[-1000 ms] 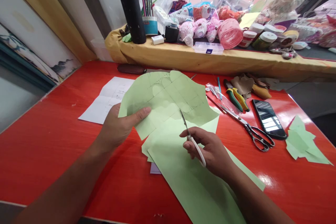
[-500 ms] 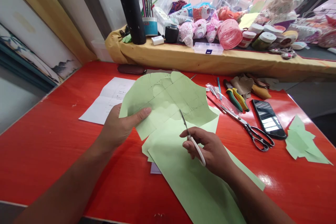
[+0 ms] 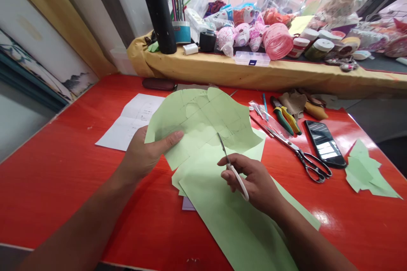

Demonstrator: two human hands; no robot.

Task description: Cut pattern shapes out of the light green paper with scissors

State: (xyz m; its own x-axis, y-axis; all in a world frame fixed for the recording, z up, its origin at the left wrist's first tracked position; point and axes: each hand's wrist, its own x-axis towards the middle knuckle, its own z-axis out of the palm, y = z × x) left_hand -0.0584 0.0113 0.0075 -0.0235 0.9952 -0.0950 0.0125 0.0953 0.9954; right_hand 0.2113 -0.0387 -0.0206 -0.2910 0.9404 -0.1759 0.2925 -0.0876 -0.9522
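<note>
Right at the near edge, here's the left hand (image 3: 143,156), thumb on top and fingers tucked beneath, pinching a pale green paper sheet (image 3: 203,125) and lifting it off the red table (image 3: 54,186). The right hand (image 3: 251,182) is closed firmly around white-handled scissors (image 3: 235,173), with the slim blades pointing far and left, their tip at the sheet's near edge. Are the blades open on the paper? Too thin to tell from here!

Under those hands lies a second, larger green sheet (image 3: 229,220), running off the near edge, with a pale corner of paper (image 3: 187,204) peeping out below. The held sheet already has a curved, shaped outline, but faint pencil lines still cross its face uncut. Over on the right, a jagged green offcut (image 3: 365,173) sits apart, so some cutting is done.

Moving farther: black-handled shears (image 3: 313,167) lie beside a phone (image 3: 324,144), with green-and-yellow pliers (image 3: 284,120) and leather scraps (image 3: 294,103) beyond. To the left, there's a folded printed paper (image 3: 133,120). At the far end, a yellow-draped ledge (image 3: 203,67) carries a black flask (image 3: 157,12) and pink craftwork (image 3: 278,41).
</note>
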